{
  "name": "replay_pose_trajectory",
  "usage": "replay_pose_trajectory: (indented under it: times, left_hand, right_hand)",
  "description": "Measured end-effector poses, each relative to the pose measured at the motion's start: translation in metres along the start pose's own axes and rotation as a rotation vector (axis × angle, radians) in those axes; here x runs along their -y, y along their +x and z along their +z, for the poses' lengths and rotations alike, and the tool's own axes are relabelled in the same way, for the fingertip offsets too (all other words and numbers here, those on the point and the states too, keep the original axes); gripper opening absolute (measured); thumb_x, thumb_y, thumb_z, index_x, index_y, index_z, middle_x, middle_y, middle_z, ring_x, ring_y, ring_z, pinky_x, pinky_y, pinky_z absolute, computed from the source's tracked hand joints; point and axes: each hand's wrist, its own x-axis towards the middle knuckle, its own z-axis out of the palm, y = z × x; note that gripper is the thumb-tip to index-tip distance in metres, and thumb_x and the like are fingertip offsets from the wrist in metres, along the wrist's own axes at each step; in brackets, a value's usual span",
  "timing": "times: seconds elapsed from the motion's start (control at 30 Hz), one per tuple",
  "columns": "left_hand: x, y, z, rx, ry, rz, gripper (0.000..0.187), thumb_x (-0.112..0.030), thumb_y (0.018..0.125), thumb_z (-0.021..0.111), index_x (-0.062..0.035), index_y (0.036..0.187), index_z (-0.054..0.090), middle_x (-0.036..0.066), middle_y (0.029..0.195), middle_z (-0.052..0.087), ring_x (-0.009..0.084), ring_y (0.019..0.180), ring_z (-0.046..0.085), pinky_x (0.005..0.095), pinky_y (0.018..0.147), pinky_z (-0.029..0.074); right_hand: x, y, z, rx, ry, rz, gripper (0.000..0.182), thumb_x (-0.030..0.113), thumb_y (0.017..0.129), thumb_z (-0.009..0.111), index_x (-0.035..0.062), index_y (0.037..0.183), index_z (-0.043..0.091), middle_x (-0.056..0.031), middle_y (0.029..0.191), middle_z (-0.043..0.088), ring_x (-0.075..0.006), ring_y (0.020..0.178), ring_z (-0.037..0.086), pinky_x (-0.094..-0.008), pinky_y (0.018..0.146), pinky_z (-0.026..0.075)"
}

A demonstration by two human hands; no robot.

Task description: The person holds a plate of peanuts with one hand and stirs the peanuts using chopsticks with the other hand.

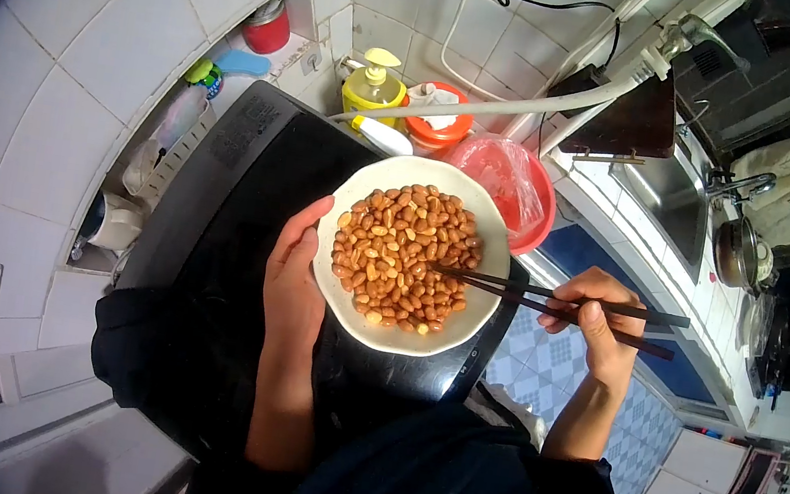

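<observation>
A cream bowl [426, 172] with a wavy rim holds many reddish-brown peanuts [405, 248], some with pale skinless halves showing. My left hand [295, 273] grips the bowl's left side, thumb at the rim and the other fingers partly hidden along its outside. In my right hand [608, 354] is a pair of dark chopsticks [523, 287], pinched between thumb and fingers. Their tips come together among the peanuts near the middle of the bowl, while the back ends stick out to the right past my hand.
Under the bowl is a black-topped appliance [260, 167]. Behind it stand a yellow pump bottle [373, 92], an orange-red tub [436, 132] and a pink basin [536, 191] with a plastic bag. A grey hose [526, 104] crosses above. The sink [664, 199] counter lies right.
</observation>
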Motion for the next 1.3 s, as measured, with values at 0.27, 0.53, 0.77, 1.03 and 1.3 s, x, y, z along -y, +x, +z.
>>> replay_pose_trajectory:
  times: [0.27,0.53,0.77,1.03,1.3]
  left_hand:
    - [0.002,0.001,-0.002,0.007,-0.005,0.001,0.031,-0.005,0.089,0.029,0.0037,0.111,0.049,0.015,0.115,0.048,0.0178,0.106,0.047,0.0283,0.092,0.037]
    - [0.001,0.001,-0.001,0.013,-0.009,0.004,0.031,-0.005,0.089,0.030,0.0036,0.111,0.049,0.015,0.114,0.049,0.0176,0.105,0.048,0.0279,0.092,0.037]
    - [0.000,0.000,0.001,-0.005,0.008,-0.003,0.031,-0.005,0.089,0.031,0.0032,0.111,0.050,0.015,0.114,0.049,0.0174,0.105,0.048,0.0282,0.092,0.037]
    - [-0.002,-0.002,0.004,-0.010,0.038,-0.005,0.031,-0.007,0.089,0.031,0.0027,0.112,0.049,0.015,0.114,0.049,0.0173,0.105,0.048,0.0285,0.091,0.037]
    - [-0.001,-0.001,0.001,-0.007,0.031,-0.005,0.031,-0.006,0.089,0.031,0.0029,0.112,0.049,0.014,0.114,0.049,0.0166,0.105,0.048,0.0280,0.090,0.038]
  right_hand:
    - [0.001,0.002,0.003,0.091,-0.105,0.020,0.032,0.025,0.083,0.056,-0.0070,0.087,0.059,-0.0138,0.076,0.057,-0.0179,0.063,0.061,-0.0231,0.050,0.049]
    - [-0.005,0.000,-0.002,-0.005,0.040,-0.038,0.034,0.025,0.085,0.053,-0.0090,0.085,0.056,-0.0162,0.074,0.057,-0.0207,0.061,0.061,-0.0248,0.050,0.050]
    - [-0.026,-0.001,-0.029,-0.321,0.234,-0.236,0.033,0.025,0.090,0.042,-0.0064,0.092,0.050,-0.0185,0.075,0.058,-0.0227,0.057,0.059,-0.0291,0.049,0.050]
    - [-0.039,-0.003,-0.040,-0.280,0.271,-0.128,0.033,0.027,0.088,0.045,-0.0059,0.091,0.051,-0.0170,0.075,0.058,-0.0224,0.056,0.059,-0.0278,0.045,0.049]
    - [-0.013,0.005,-0.014,0.051,0.057,0.041,0.035,0.025,0.085,0.053,-0.0093,0.088,0.057,-0.0150,0.074,0.058,-0.0199,0.059,0.061,-0.0238,0.046,0.049]
